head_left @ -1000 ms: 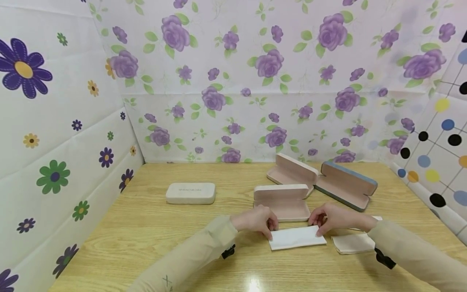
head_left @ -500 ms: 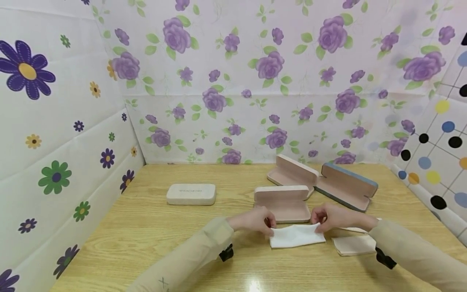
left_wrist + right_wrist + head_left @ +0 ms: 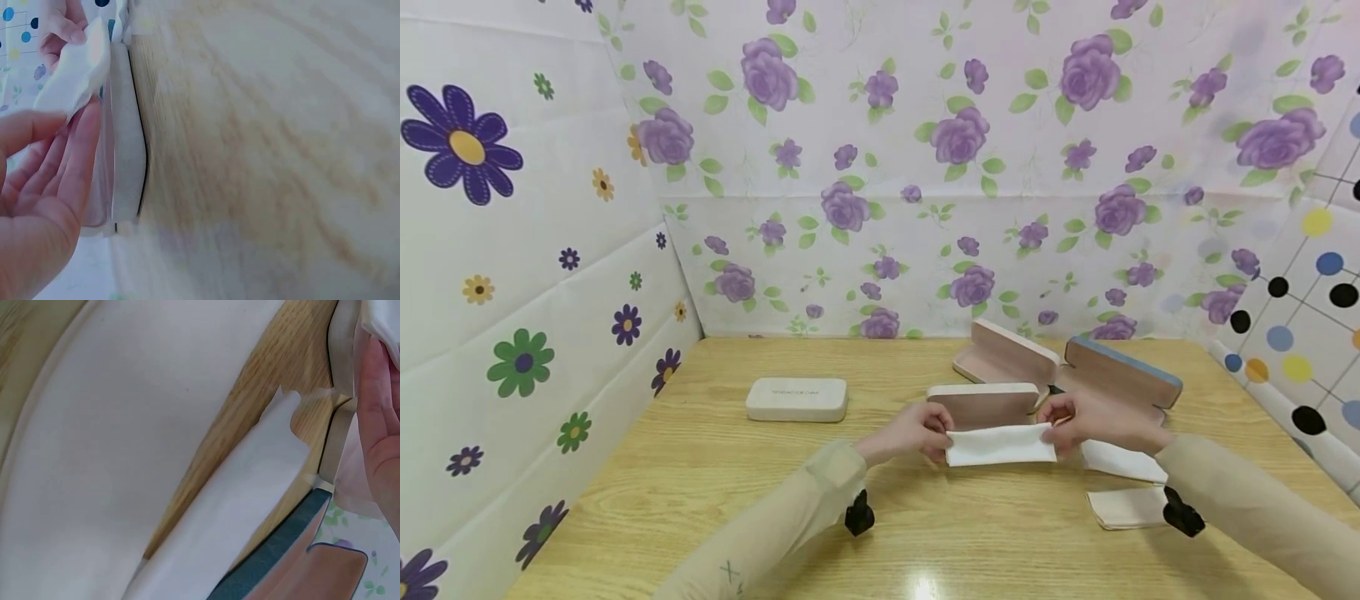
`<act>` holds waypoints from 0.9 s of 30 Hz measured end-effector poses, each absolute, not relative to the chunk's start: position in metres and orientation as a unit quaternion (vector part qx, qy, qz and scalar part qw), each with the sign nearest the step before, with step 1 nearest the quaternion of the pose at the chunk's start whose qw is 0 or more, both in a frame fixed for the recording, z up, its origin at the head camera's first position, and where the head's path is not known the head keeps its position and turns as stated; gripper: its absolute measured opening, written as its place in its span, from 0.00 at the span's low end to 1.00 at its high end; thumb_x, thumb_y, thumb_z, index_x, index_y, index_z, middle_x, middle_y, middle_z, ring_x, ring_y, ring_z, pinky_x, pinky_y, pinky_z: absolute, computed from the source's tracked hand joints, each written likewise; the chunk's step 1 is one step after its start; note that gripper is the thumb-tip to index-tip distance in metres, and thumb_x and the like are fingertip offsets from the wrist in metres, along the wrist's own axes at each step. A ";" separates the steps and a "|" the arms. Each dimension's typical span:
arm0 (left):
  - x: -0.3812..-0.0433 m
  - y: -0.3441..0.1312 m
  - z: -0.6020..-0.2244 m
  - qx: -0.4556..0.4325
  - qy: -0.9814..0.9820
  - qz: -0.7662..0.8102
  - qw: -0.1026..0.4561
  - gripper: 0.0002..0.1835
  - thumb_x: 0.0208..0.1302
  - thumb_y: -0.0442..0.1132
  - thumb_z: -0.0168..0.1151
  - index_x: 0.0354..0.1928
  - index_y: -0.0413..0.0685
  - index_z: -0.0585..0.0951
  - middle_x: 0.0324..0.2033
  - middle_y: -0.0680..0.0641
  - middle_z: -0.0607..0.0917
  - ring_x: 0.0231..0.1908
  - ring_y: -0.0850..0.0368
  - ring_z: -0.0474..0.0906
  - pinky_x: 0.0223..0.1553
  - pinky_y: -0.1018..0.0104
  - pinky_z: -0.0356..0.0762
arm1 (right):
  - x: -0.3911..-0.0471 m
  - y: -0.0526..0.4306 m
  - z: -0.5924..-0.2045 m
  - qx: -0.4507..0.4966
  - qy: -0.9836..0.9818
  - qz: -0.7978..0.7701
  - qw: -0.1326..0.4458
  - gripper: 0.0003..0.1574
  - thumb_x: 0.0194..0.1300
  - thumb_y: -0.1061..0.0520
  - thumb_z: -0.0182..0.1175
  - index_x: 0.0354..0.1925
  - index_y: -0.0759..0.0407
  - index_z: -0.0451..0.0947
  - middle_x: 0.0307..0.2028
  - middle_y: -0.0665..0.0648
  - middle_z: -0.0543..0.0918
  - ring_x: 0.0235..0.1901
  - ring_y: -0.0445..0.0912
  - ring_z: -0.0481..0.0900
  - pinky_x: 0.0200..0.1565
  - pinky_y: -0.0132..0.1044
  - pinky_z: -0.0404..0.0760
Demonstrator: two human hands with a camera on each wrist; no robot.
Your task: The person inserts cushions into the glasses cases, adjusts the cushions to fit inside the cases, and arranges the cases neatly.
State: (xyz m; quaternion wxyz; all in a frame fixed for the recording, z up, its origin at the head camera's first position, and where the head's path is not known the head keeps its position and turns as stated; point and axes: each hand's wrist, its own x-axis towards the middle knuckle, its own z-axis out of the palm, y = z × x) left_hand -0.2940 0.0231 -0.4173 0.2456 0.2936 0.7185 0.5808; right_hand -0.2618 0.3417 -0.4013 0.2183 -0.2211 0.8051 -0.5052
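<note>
A folded white cloth (image 3: 1000, 446) is stretched between both hands, lifted off the table. My left hand (image 3: 913, 433) pinches its left end between thumb and fingers, seen close in the left wrist view, where the cloth (image 3: 78, 72) bows a little. At the other end my right hand (image 3: 1086, 421) pinches the cloth; the right wrist view catches only part of that hand (image 3: 381, 425). Directly behind the cloth stands an open glasses case (image 3: 983, 402) with a pinkish lining, its lower part mostly covered by cloth and fingers.
Farther back are an open pale glasses case (image 3: 1007, 354) and an open blue glasses case (image 3: 1123, 367). A closed white glasses case (image 3: 797, 400) lies at the left. By the right forearm lie a white cloth (image 3: 1123, 461) and a beige folded cloth (image 3: 1126, 507).
Both hands have raised the cloth from the table and moved it away from me, up to the front of the nearest open case. The cases have stayed in place.
</note>
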 end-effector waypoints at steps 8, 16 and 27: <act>-0.289 0.019 -0.412 0.193 0.728 0.632 0.183 0.07 0.51 0.22 0.61 0.33 0.28 0.74 0.22 0.41 0.79 0.20 0.50 0.78 0.29 0.56 0.78 | -0.269 0.329 -0.413 -0.154 0.792 -0.565 0.174 0.16 0.56 0.63 0.63 0.39 0.73 0.70 0.28 0.61 0.76 0.28 0.53 0.78 0.36 0.50 0.77; -0.291 0.018 -0.417 0.153 0.748 0.629 0.148 0.07 0.47 0.21 0.65 0.29 0.28 0.76 0.21 0.40 0.80 0.21 0.48 0.79 0.27 0.59 0.79 | -0.271 0.320 -0.423 -0.117 0.763 -0.618 0.146 0.14 0.55 0.67 0.62 0.39 0.74 0.72 0.28 0.58 0.78 0.28 0.47 0.78 0.35 0.45 0.79; -0.290 0.019 -0.416 0.128 0.765 0.618 0.126 0.08 0.45 0.21 0.66 0.29 0.27 0.77 0.20 0.40 0.80 0.21 0.48 0.79 0.27 0.55 0.78 | -0.263 0.304 -0.422 -0.036 0.778 -0.623 0.076 0.11 0.52 0.69 0.64 0.34 0.73 0.74 0.23 0.55 0.78 0.21 0.45 0.77 0.29 0.40 0.79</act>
